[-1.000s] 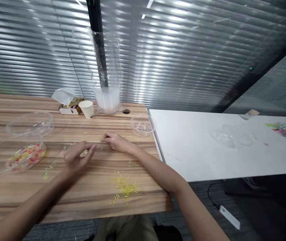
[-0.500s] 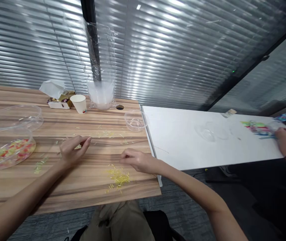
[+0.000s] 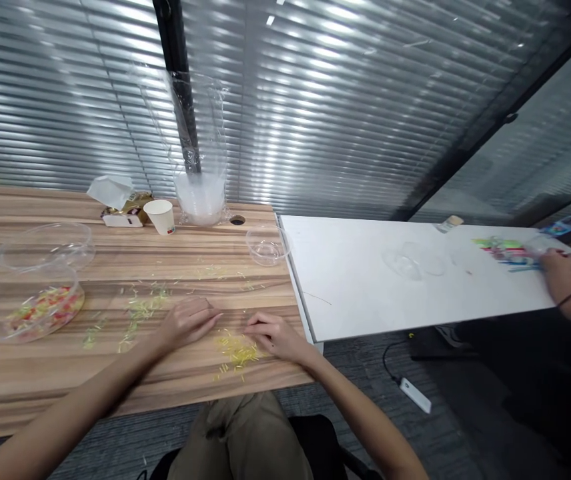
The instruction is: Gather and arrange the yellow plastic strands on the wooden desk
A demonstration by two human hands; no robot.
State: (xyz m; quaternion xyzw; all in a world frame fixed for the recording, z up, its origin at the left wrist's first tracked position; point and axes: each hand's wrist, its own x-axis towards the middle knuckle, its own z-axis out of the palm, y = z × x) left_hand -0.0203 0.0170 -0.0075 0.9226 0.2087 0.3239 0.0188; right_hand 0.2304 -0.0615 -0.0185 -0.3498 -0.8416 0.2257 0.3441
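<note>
A pile of small yellow pieces (image 3: 238,355) is seen on a wood-grain table (image 3: 165,393), spread just below and beside the fingertips of the right hand (image 3: 273,335). The fingers of that hand are curled, with thumb and forefinger brought close together at the pile's upper right edge; whether a piece is pinched between them cannot be told. The left hand (image 3: 193,321) is held palm down over the wood, its fingers pressed together and pointed toward the right hand, with a gap left between the two. The yellow pieces are placed near its fingertips, toward the table's front edge, while pale green pieces (image 3: 143,308) are strewn on its other side, beyond the wrist. Whether anything is gripped by the left hand cannot be made out.

Red, orange and yellow bits (image 3: 48,308) are contained in a clear tub at far left, by which another clear container (image 3: 45,247) is accompanied. Farther back, a tissue pack (image 3: 124,212), a paper cup (image 3: 160,217) and a plastic bag of stacked cups (image 3: 201,197) are lined up near the blinds. An open clear bowl (image 3: 267,247) is set by the seam with a white table (image 3: 345,280), at whose far end another person's hand (image 3: 563,273) is seen beside colored strips (image 3: 503,251).
</note>
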